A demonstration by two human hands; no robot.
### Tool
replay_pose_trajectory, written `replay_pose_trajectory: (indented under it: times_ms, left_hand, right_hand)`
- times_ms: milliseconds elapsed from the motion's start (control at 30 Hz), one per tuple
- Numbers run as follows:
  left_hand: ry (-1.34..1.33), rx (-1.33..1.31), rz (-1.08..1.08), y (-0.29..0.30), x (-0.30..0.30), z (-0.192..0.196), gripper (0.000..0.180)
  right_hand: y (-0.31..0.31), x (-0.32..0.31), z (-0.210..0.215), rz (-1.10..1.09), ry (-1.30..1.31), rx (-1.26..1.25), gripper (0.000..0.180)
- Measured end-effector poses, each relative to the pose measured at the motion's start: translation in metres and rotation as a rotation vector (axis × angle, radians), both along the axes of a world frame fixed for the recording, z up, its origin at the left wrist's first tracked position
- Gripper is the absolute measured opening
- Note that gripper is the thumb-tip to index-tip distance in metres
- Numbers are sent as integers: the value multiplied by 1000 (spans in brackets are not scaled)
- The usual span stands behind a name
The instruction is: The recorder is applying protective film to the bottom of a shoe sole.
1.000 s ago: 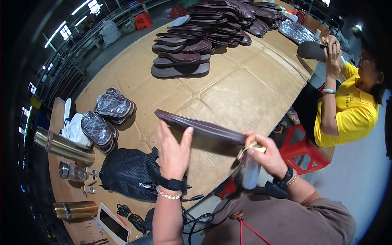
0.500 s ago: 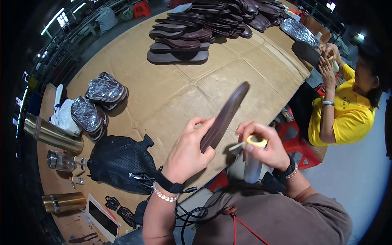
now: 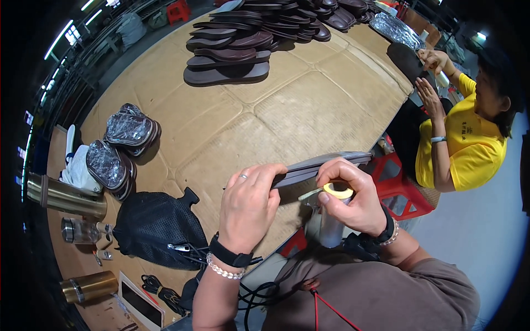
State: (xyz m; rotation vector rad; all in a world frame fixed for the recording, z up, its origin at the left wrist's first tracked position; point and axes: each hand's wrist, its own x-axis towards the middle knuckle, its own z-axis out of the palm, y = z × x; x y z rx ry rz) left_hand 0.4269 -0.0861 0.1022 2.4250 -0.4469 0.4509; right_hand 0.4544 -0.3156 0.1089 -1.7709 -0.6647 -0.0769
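My left hand (image 3: pixel 247 205) is closed around one end of a pair of dark brown shoe soles (image 3: pixel 301 173), held edge-up above the near side of the table. A roll of clear plastic film (image 3: pixel 332 230) with a yellow core end hangs upright from my right hand (image 3: pixel 358 196), whose fingers are wrapped about its top. A pale strip juts from the roll toward the soles. The knuckles of my right hand are close against the soles' near side; I cannot tell whether film touches them.
Loose soles (image 3: pixel 226 71) are piled along the table's far side. Film-wrapped bundles (image 3: pixel 131 128), a black mesh bag (image 3: pixel 160 229), a gold flask (image 3: pixel 72 199) and a phone (image 3: pixel 141 300) lie left. At right, a person in a yellow shirt (image 3: pixel 464 140) handles a dark sole (image 3: pixel 406 59).
The soles have swung from pointing away up the table to lying nearly level, far end to the right. My right hand, with the film roll, has come up against them.
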Motion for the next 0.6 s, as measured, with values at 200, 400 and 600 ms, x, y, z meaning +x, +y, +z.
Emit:
replay_pose_trajectory:
  times_ms: [200,400,600]
  left_hand:
    - [108,-87,100,-1,1,-6,39]
    - [95,-103,58,4,2,-6,33]
    - [127,-214,-12,10,1,1,24]
  right_hand:
    - [16,-1,3,-98,24,-95,19]
    - [28,-1,-2,-124,-15,-86,21]
    - [30,0,-1,-134,-56,-107,22]
